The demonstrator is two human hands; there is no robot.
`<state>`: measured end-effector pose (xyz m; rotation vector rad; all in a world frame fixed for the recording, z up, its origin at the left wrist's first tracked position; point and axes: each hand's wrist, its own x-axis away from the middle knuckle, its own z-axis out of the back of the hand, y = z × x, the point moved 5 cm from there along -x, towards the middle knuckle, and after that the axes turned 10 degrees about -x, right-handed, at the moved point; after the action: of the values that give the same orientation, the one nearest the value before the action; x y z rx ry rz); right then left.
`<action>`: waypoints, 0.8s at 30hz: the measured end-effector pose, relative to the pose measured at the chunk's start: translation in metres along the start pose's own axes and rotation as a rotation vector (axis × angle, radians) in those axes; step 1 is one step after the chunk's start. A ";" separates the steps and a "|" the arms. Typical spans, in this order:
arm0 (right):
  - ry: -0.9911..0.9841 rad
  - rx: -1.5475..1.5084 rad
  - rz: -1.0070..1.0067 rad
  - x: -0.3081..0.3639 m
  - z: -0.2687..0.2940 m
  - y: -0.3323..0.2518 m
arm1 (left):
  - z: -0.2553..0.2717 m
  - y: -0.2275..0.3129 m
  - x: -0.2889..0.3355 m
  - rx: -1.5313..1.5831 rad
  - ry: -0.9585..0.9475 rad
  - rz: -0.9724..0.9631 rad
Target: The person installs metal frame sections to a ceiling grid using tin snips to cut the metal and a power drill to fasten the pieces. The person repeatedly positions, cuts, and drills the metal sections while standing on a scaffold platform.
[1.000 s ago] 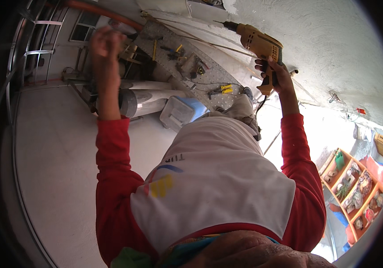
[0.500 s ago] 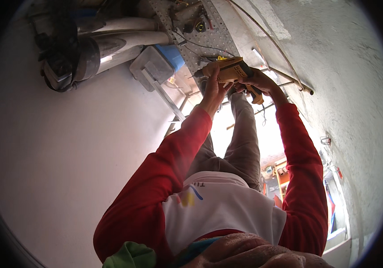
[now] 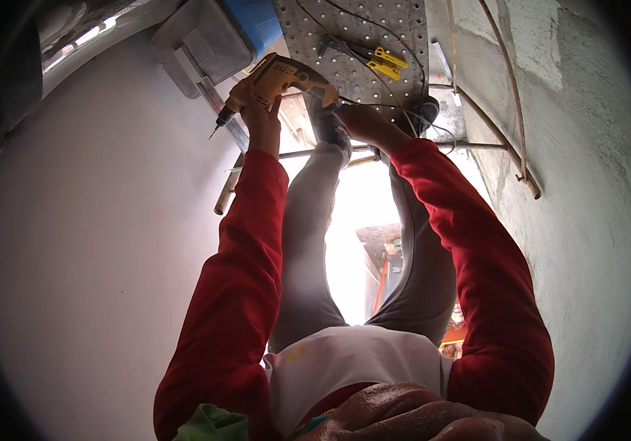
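Pale smooth wall (image 3: 95,242) across the left; rough grey plastered wall (image 3: 587,191) down the right. Between them, grey-trousered legs (image 3: 308,242) stretched out to a perforated grey metal platform (image 3: 363,37), dark shoes (image 3: 330,125) planted at its near edge. Red long sleeves (image 3: 234,272) reaching forward on both sides of the legs. Beside the platform, up left, a clear plastic bin with blue contents (image 3: 216,40). Along the right wall, a thin brown rod (image 3: 503,81) running down toward the platform's corner.

Yellow-and-black corded power drill (image 3: 275,81) held just off the platform's left edge, above the left knee, bit aimed down-left toward the pale wall. Left hand (image 3: 256,110) closed around the drill's body from below, grip firm on it. Right hand (image 3: 356,117) low at the platform's near edge, beside the shoes, touching the thin black cord (image 3: 374,106) trailing from the drill; grip here too hidden to call wide or narrow. Farther along the platform, small yellow-handled pliers (image 3: 381,60) lying flat on the perforated metal.
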<state>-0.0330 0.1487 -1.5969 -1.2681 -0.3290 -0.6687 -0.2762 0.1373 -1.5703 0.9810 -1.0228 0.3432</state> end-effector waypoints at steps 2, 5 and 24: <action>-0.047 -0.061 -0.075 -0.037 -0.046 0.024 | 0.021 -0.002 -0.018 0.028 -0.003 -0.041; 0.237 0.026 -0.156 -0.078 -0.059 0.074 | 0.040 -0.010 -0.038 0.037 0.028 -0.065; 0.283 0.076 -0.396 -0.102 -0.006 0.133 | -0.094 -0.051 -0.110 -0.093 -0.385 -0.217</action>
<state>-0.0292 0.1906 -1.7593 -1.0261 -0.3701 -1.1498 -0.2474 0.2061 -1.7048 1.0854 -1.2524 -0.0781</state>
